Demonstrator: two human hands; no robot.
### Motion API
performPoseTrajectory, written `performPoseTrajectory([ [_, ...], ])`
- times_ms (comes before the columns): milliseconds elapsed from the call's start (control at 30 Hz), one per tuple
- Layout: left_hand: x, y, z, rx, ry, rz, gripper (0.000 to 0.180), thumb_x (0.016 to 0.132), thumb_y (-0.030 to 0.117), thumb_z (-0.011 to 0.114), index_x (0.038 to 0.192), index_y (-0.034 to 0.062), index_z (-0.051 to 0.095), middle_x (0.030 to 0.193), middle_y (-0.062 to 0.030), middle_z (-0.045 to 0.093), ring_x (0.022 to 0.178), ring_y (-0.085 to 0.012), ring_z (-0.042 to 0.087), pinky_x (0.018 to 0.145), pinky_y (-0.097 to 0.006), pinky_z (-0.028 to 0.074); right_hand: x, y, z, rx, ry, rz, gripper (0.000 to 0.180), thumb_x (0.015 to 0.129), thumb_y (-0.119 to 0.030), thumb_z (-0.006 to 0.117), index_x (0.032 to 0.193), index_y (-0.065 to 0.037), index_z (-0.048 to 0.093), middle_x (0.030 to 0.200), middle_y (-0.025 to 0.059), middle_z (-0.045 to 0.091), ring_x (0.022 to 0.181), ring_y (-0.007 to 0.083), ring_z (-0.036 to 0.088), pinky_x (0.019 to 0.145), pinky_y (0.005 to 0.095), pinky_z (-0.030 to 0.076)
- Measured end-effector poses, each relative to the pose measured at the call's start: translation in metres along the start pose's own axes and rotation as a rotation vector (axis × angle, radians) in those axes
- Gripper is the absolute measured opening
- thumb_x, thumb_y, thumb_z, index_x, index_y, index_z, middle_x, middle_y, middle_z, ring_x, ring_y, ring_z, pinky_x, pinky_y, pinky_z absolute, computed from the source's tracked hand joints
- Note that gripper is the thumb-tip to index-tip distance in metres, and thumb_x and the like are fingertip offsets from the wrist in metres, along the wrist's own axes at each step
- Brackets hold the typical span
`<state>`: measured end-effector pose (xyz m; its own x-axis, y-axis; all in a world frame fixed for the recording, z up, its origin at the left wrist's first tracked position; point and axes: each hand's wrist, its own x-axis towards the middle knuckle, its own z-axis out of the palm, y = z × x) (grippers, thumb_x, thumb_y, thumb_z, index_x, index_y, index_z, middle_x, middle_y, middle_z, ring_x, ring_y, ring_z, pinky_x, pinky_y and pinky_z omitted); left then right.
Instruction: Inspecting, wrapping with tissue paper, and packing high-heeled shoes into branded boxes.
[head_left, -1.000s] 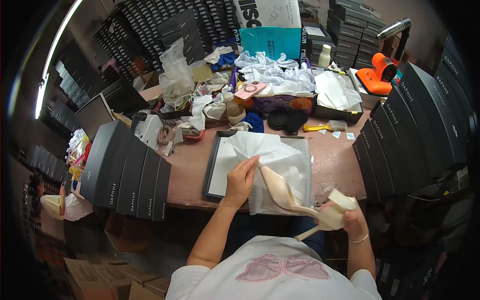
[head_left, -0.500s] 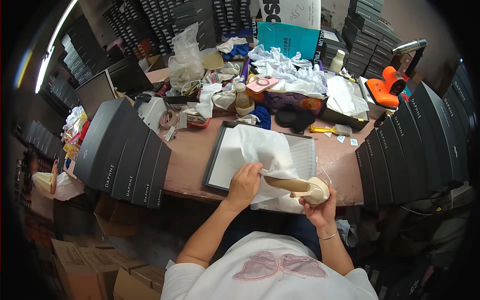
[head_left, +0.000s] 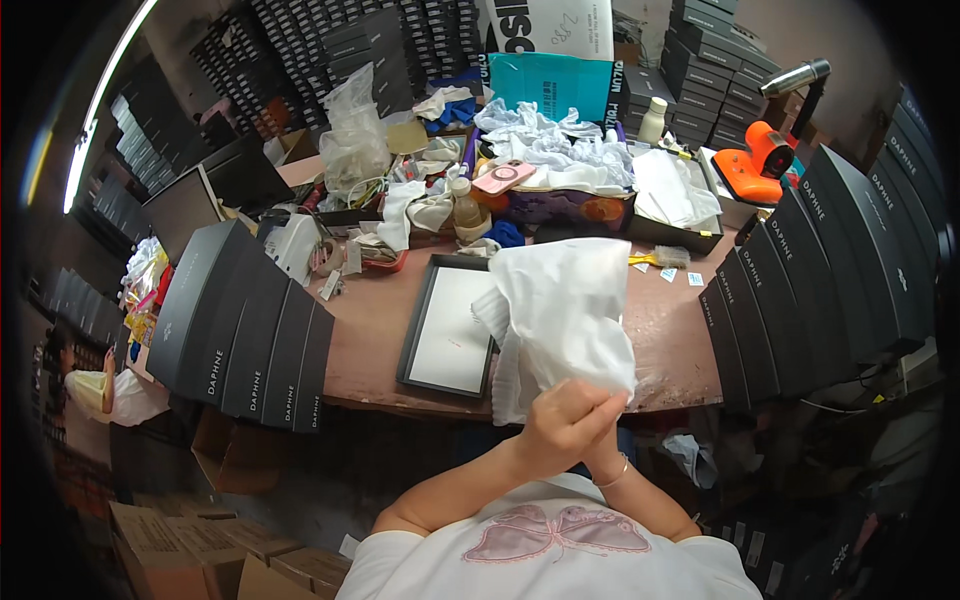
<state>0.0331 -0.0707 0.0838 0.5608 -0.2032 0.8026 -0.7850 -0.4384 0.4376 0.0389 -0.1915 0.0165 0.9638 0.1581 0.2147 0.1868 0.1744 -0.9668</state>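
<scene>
In front of my chest I hold up a thin white bag (head_left: 565,310), its lower end gathered at my hands. My left hand (head_left: 563,425) is closed on that gathered end. Pressed against it from behind is my right hand (head_left: 604,452), partly covered, its visible fingers closed at the bag's edge. No part of a shoe shows; the bag's inside is hidden. Beyond my left hand lies a black shoebox part (head_left: 408,350) with a white lining, printed in small red marks. White ribbed material (head_left: 506,385) hangs beside the bag, over the table's front edge.
Black shoeboxes stand in rows at the left (head_left: 240,330) and right (head_left: 790,290). Across the table (head_left: 370,330) are a carton of white cloths (head_left: 560,140), a pink phone (head_left: 503,177), a bottle (head_left: 465,203), a yellow brush (head_left: 665,257) and an orange device (head_left: 750,170).
The beige heeled shoe in my right hand has gone from sight behind or into the white bag. My left hand has moved right and down to meet the right hand.
</scene>
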Motion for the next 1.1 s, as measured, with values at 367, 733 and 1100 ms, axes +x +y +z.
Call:
performPoseTrajectory([
  [367, -0.029, 0.019, 0.056, -0.257, -0.127, -0.091, 0.038, 0.070, -0.007, 0.069, 0.107, -0.0003, 0.063, 0.091, -0.0113, 0.060, 0.076, -0.0264, 0.060, 0.063, -0.034, 0.051, 0.010, 0.048, -0.075, -1.114, -0.428, -0.255, 0.039, 0.091, -0.023, 0.053, 0.125, -0.005, 0.053, 0.119, 0.0113, 0.059, 0.114, 0.0275, 0.053, 0.097, 0.0402, 0.042],
  [733, -0.211, -0.036, -0.027, -0.666, -0.071, -1.782, 0.043, 0.095, 0.047, 0.053, 0.092, 0.0048, 0.062, 0.079, -0.0061, 0.058, 0.072, -0.0134, 0.058, 0.061, -0.029, 0.047, 0.076, 0.001, -0.126, -1.443, -0.326, 0.056, 0.031, 0.079, -0.024, 0.063, 0.100, -0.001, 0.065, 0.096, 0.0182, 0.066, 0.092, 0.0371, 0.061, 0.081, 0.0443, 0.048],
  [1100, -0.148, -0.057, -0.016, -0.846, 0.785, -1.194, 0.001, 0.096, 0.009, 0.055, 0.094, 0.0091, 0.055, 0.095, -0.0021, 0.062, 0.085, -0.0101, 0.059, 0.075, -0.027, 0.049, 0.055, 0.115, -0.011, -1.147, -0.512, 0.178, 0.038, 0.082, -0.034, 0.063, 0.083, 0.004, 0.061, 0.084, 0.0226, 0.065, 0.072, 0.0391, 0.065, 0.065, 0.0455, 0.053],
])
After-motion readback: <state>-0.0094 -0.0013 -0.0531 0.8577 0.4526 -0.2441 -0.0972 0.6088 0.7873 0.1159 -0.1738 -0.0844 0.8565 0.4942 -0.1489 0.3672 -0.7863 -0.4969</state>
